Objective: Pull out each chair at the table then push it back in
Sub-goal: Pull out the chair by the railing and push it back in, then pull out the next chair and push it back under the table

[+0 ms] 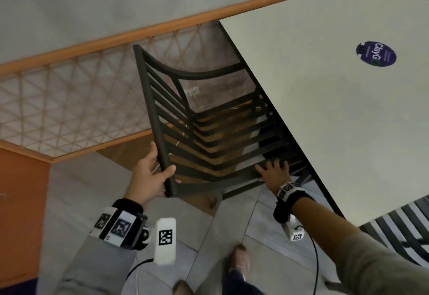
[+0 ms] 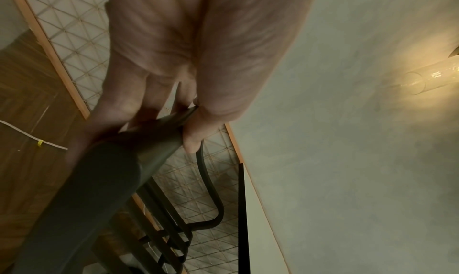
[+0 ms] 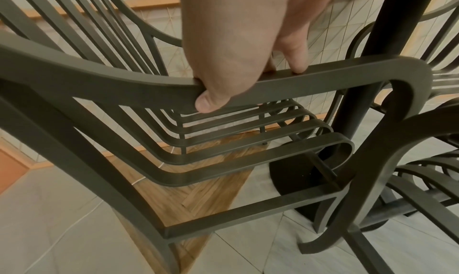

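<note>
The counter (image 1: 313, 90) fills the right of the head view, a white top on a dark central post, and carries only a round purple sticker (image 1: 376, 53). Tucked partly under its near edge stands the chair (image 1: 209, 132), dark metal with slatted back and seat, its seat front beneath the top. A second chair (image 1: 399, 229) of the same kind shows at the lower right. The left hand (image 1: 148, 176) wraps the top rail of the backrest, thumb over it, while the right hand (image 1: 272, 174) curls around the near armrest; two spread grips like these probably keep the heavy frame from twisting as it slides.
</note>
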Action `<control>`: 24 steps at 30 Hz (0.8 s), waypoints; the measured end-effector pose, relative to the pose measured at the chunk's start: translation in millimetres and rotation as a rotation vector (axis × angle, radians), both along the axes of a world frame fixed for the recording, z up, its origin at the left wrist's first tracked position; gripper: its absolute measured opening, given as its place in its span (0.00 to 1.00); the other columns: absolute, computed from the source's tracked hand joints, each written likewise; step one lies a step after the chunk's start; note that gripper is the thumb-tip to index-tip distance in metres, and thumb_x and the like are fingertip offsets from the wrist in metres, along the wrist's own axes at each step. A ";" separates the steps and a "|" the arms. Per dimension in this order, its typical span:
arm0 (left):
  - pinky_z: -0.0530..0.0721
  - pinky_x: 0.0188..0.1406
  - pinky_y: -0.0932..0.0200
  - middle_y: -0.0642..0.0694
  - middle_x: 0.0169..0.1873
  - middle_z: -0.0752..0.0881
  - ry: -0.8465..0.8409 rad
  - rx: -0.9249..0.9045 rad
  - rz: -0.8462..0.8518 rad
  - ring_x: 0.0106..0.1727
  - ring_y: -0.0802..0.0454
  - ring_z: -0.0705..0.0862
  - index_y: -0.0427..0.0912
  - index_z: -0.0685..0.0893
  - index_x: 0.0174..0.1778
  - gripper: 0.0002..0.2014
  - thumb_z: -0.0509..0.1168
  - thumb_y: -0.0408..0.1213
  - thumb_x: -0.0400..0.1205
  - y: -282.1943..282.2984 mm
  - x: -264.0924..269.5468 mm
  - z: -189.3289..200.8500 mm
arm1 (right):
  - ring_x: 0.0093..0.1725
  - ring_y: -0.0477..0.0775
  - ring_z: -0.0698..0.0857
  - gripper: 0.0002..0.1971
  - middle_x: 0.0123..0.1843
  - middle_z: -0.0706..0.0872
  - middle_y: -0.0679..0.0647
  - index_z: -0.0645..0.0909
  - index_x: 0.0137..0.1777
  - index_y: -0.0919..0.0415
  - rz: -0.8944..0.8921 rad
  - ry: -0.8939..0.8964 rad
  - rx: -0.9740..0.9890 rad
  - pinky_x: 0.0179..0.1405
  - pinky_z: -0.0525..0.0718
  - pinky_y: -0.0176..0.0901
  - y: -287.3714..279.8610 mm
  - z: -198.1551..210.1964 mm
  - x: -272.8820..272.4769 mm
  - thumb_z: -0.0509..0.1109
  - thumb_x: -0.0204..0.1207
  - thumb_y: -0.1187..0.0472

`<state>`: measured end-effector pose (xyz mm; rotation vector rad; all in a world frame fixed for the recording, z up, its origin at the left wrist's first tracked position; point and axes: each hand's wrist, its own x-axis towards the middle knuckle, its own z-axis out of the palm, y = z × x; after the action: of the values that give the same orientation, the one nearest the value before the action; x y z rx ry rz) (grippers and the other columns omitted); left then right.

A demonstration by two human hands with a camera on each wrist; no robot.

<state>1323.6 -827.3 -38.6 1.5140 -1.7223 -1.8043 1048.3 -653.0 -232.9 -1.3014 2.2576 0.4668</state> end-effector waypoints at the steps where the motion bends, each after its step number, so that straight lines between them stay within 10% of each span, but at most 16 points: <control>1: 0.88 0.47 0.31 0.65 0.67 0.75 -0.022 -0.043 0.004 0.61 0.38 0.85 0.58 0.59 0.79 0.37 0.67 0.29 0.79 2.9 0.9 0.0 | 0.81 0.73 0.53 0.24 0.82 0.61 0.65 0.56 0.81 0.48 -0.004 0.008 -0.014 0.77 0.56 0.75 1.4 0.2 2.2 0.52 0.85 0.50; 5: 0.75 0.72 0.43 0.48 0.74 0.74 -0.161 -0.262 -0.044 0.73 0.47 0.75 0.45 0.56 0.81 0.40 0.70 0.30 0.77 28.3 4.4 2.1 | 0.79 0.72 0.60 0.25 0.80 0.64 0.67 0.61 0.78 0.57 -0.031 -0.015 -0.164 0.72 0.71 0.68 17.0 6.5 17.6 0.59 0.81 0.60; 9: 0.78 0.69 0.43 0.41 0.70 0.79 -0.191 -0.204 -0.086 0.60 0.46 0.83 0.45 0.54 0.82 0.40 0.68 0.29 0.77 77.3 23.0 9.8 | 0.68 0.66 0.77 0.24 0.76 0.70 0.63 0.66 0.74 0.56 -0.094 -0.071 -0.277 0.57 0.83 0.64 51.7 34.7 45.7 0.58 0.77 0.66; 19: 0.75 0.69 0.41 0.36 0.65 0.81 -0.195 -0.107 -0.185 0.54 0.41 0.82 0.40 0.74 0.69 0.24 0.65 0.22 0.77 232.5 88.4 21.0 | 0.71 0.66 0.73 0.27 0.81 0.63 0.59 0.58 0.79 0.54 -0.099 -0.232 -0.339 0.63 0.78 0.57 247.9 144.8 128.0 0.58 0.81 0.59; 24: 0.85 0.31 0.58 0.32 0.42 0.89 -0.129 0.033 -0.157 0.34 0.50 0.88 0.28 0.80 0.58 0.26 0.71 0.11 0.64 309.2 79.3 19.8 | 0.66 0.66 0.78 0.25 0.75 0.69 0.57 0.63 0.75 0.54 -0.185 -0.170 -0.399 0.56 0.82 0.57 349.5 200.0 104.1 0.61 0.78 0.56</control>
<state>1403.0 -518.1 -18.8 1.5800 -1.9303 -1.8544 1152.3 -303.6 -32.9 -1.2404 2.3699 -0.1646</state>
